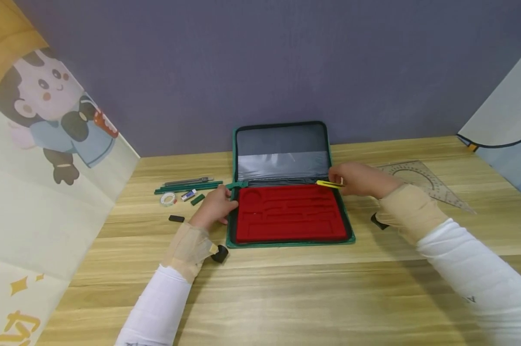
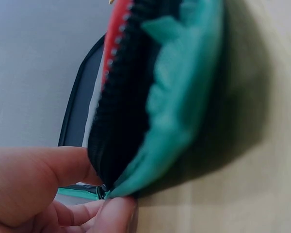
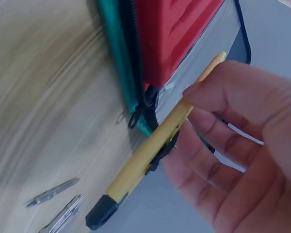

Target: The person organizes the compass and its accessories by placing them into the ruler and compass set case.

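The green zip case (image 1: 288, 192) lies open on the wooden table (image 1: 312, 288), its red moulded tray (image 1: 290, 214) bare in every slot. The right hand (image 1: 359, 179) pinches a yellow pen-like tool (image 1: 329, 183) at the tray's far right corner, while the left hand (image 1: 215, 205) grips the case's left edge, fingers curled on it. Packing seems barely begun: pencils (image 1: 189, 186), tape (image 1: 168, 198), what may be an eraser (image 1: 188, 194) and the clear set square (image 1: 429, 185) wait outside.
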Tool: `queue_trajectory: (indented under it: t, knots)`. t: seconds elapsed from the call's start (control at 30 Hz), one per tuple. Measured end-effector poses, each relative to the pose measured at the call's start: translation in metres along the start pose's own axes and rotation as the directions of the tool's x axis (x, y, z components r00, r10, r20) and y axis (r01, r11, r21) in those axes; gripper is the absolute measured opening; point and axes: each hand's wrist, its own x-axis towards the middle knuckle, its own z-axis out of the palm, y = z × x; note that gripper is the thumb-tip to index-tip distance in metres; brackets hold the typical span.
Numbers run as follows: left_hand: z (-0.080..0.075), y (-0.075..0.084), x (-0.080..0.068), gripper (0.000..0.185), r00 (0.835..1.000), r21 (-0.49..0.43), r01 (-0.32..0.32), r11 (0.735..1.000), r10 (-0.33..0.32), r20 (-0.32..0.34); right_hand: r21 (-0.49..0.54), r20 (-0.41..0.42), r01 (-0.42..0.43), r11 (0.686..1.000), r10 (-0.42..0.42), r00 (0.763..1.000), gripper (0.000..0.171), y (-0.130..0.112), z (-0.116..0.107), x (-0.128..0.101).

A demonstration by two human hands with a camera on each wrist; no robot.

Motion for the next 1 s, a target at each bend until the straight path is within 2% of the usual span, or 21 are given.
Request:
queue_trajectory:
  t: [0.3, 0.6, 1.0]
  knots:
    - [0.0, 0.0, 0.001, 0.03, 1.0, 0.007, -0.001, 1.0, 0.001, -0.004, 0.039, -0.023, 0.056, 0.998, -0.055, 0.998, 0.02, -0.009, 0.003, 0.012]
    - [0.001, 0.0, 0.003, 0.03, 1.0, 0.001, 0.008, 1.0, -0.008, 0.0, 0.025, -0.044, 0.11, 0.994, -0.109, 0.993, 0.019, -0.021, 0.007, 0.024]
    - [0.0, 0.001, 0.002, 0.031, 1.0, -0.004, 0.008, 1.0, -0.008, 0.001, 0.06, -0.058, 0.169, 0.984, -0.166, 0.984, 0.019, -0.034, 0.011, 0.042]
